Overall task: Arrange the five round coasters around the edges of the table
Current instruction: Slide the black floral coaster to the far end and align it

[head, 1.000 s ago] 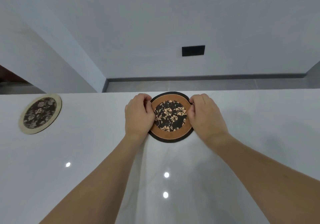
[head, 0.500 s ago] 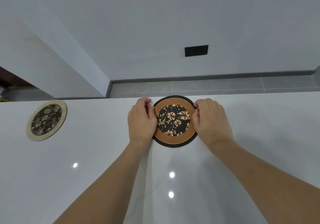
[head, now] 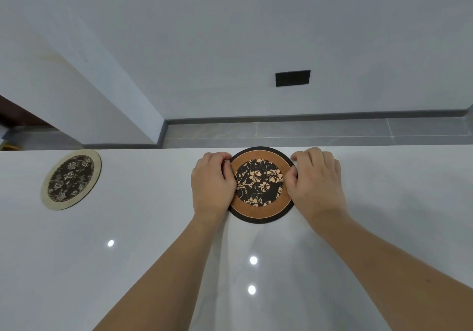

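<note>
The left hand point(head: 213, 183) and the right hand point(head: 317, 181) grip opposite sides of the brown coaster point(head: 261, 186), fingers curled over its rim, thumbs on its face. This coaster lies flat on the white table point(head: 153, 241), its far rim touching the table's far edge. The cream coaster point(head: 71, 179) lies flat well to the left, also at the far edge. Bare tabletop stretches between the two coasters, to the right of the hands, and toward the near edge.

Pale grey walls point(head: 230, 36), grey tiled floor point(head: 320, 131), black wall plate point(head: 292, 78).
</note>
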`<state>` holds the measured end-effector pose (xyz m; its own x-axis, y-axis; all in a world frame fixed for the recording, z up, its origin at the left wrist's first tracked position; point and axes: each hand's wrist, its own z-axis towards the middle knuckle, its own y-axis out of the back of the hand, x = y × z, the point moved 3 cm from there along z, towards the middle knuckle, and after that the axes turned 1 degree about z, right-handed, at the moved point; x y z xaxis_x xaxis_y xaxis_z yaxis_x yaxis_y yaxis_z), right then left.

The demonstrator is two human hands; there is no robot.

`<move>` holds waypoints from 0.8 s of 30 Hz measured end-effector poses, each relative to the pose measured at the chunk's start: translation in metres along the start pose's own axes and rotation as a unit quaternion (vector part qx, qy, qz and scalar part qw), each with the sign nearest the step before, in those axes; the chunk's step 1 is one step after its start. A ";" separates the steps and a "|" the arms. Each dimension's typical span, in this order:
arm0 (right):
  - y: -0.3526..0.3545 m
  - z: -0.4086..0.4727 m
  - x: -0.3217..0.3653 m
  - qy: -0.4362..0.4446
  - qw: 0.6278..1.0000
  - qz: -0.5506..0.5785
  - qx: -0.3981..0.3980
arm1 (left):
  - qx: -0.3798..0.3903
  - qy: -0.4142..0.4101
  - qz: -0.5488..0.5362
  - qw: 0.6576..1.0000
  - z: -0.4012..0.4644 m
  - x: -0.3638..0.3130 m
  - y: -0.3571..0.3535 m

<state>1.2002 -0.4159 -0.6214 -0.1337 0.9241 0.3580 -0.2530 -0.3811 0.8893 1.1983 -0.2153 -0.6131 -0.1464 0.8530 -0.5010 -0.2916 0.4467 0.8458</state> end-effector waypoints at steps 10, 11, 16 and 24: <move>-0.001 0.001 0.001 0.017 1.000 -0.009 0.016 | -0.002 -0.021 0.022 1.000 0.001 -0.001 0.000; -0.001 0.001 0.001 0.019 1.000 -0.009 0.018 | -0.002 -0.026 0.024 0.999 0.001 -0.002 0.000; 0.000 0.001 0.002 0.024 0.999 -0.008 0.021 | 0.002 -0.030 0.032 0.999 0.001 -0.003 0.000; 0.003 -0.001 0.004 0.021 0.999 -0.011 0.027 | -0.005 -0.027 0.008 1.000 -0.003 -0.002 0.000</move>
<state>1.1981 -0.4138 -0.6174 -0.1691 0.9295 0.3276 -0.2042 -0.3583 0.9110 1.1960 -0.2182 -0.6126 -0.1010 0.8737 -0.4760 -0.2989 0.4296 0.8521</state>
